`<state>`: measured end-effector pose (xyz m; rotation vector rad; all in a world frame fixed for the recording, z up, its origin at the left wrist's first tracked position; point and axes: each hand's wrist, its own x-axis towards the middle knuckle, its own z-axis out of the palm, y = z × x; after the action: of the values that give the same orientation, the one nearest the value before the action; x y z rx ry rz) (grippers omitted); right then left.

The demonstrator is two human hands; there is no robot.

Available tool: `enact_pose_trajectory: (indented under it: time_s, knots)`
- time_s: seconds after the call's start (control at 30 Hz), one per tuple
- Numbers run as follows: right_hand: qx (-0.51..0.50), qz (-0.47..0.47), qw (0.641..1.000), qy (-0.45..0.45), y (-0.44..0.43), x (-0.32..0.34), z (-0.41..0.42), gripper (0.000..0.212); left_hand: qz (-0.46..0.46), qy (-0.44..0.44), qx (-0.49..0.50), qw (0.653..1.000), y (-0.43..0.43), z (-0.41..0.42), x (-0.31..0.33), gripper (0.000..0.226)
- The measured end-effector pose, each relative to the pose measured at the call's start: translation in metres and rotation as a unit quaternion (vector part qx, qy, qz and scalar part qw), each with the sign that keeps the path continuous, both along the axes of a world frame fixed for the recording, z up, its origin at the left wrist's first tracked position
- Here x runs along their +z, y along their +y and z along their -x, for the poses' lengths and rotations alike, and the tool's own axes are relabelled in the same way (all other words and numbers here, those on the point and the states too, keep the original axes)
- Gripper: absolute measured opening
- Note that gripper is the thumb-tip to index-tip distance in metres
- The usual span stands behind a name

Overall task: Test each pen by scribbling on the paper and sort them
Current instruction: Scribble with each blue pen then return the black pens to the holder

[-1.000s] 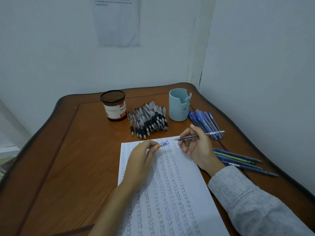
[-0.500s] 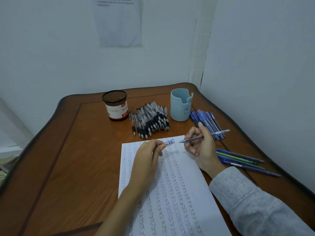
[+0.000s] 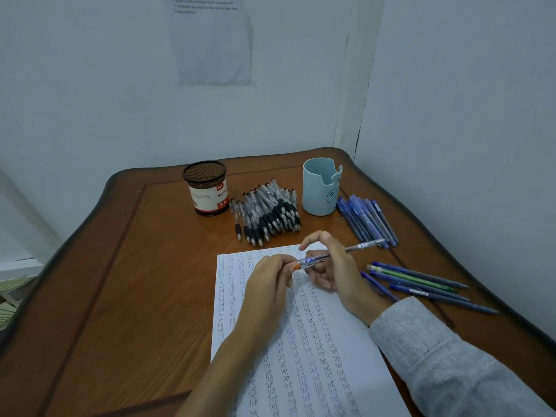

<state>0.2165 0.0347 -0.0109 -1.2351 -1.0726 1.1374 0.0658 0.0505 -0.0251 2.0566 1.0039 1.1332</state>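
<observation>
- Surface (image 3: 135,266): wooden, set in a room corner, and it carries everything below.
- Paper (image 3: 316,356): lies flat at the near centre, directly under both hands. Rows of scribble marks already cover it. Judged to sit here so each pen can be tried without reaching.
- Sorted stock: pile of black-grip pens (image 3: 270,212) at the far centre. A row of blue pens (image 3: 367,221) lies just right of the blue cup (image 3: 319,191). A loose fan of blue and green pens (image 3: 421,284) sits at the right edge, well apart from the row. Which group counts as tested is not evident.
- Mesh cup (image 3: 206,188): upright, left of the black pile. No pens show above the rim of either cup.
- Right grip (image 3: 337,269): closed round the pen (image 3: 361,246), held above the paper's far edge. The barrel runs nearly level and points left. The forefinger arches above it, and the exact contact fingers are hard to make out.
- Left grip (image 3: 267,287): fingertips closed in a pinch on the clear cap (image 3: 310,260), which sits in line with the pen's tip end.
- Judgement: the level, two-handed hold suits capping or uncapping. Which of the two cannot be told. The tip is off the paper.
</observation>
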Motion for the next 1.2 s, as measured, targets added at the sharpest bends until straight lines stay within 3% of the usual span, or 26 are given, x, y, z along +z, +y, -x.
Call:
enact_pose_trajectory:
  time_s: [0.2, 0.33, 0.4, 0.47, 0.6, 0.7, 0.8, 0.9, 1.2]
  knots:
    - [-0.012, 0.029, 0.999, 0.009, 0.004, 0.009, -0.005, 0.03, 0.042, 0.001, 0.002, 0.999, 0.006, 0.0, 0.0, 0.02]
    - [-0.032, -0.034, 0.998, 0.047, -0.003, 0.033, -0.03, 0.019, 0.069, -0.04, 0.043, 0.996, 0.011, 0.002, 0.003, 0.02]
    - [-0.04, -0.025, 0.998, -0.052, -0.008, 0.046, -0.043, 0.015, 0.072, -0.054, 0.051, 0.995, 0.012, 0.004, 0.003, 0.019]
    - [-0.026, -0.007, 0.977, -0.212, -0.013, 0.058, -0.053, 0.006, 0.066, -0.057, 0.054, 0.995, 0.013, 0.004, 0.003, 0.018]
    - [0.04, -0.01, 0.885, -0.465, -0.02, 0.068, -0.059, 0.015, 0.048, -0.056, 0.052, 0.996, 0.011, 0.004, 0.007, 0.018]
    - [-0.023, -0.062, 0.822, -0.566, -0.023, 0.069, -0.065, 0.017, 0.081, -0.003, 0.037, 0.996, 0.008, 0.003, 0.007, 0.016]
    - [-0.175, -0.049, 0.826, -0.534, -0.019, 0.058, -0.083, 0.018, 0.055, 0.133, 0.04, 0.989, 0.009, 0.008, 0.002, 0.036]
    - [-0.287, -0.001, 0.832, -0.475, -0.014, 0.045, -0.094, 0.017, -0.004, 0.237, 0.013, 0.971, 0.007, 0.008, 0.002, 0.038]
    - [-0.296, 0.081, 0.835, -0.457, 0.032, 0.024, -0.094, 0.022, 0.004, 0.285, -0.008, 0.958, 0.008, 0.005, -0.001, 0.051]
